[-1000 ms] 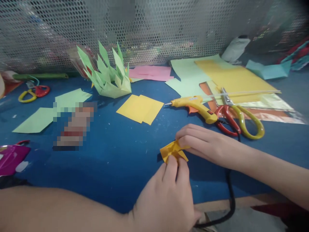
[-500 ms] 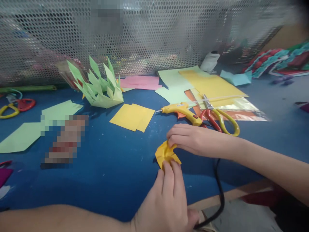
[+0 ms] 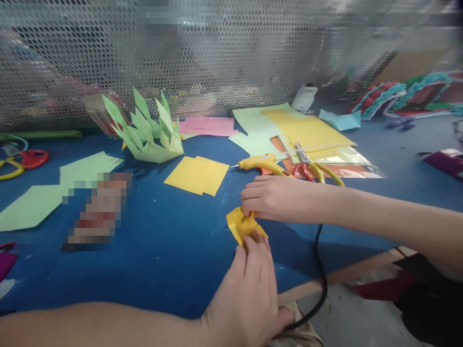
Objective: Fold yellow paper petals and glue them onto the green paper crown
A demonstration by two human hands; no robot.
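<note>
A small folded piece of yellow paper lies on the blue table. My left hand comes from below and pinches its near edge with the fingertips. My right hand reaches in from the right and grips the paper's far corner. Both hands hold the same piece, just above the table surface.
A yellow glue gun and red-and-yellow scissors lie just behind my right hand, the black cord running toward me. Flat yellow squares, a green folded paper crown, green sheets, stacked coloured sheets and a mesh wall surround.
The view has swung rightward and the hands with the yellow paper have shifted left. The paper looks more tightly folded than a second ago.
</note>
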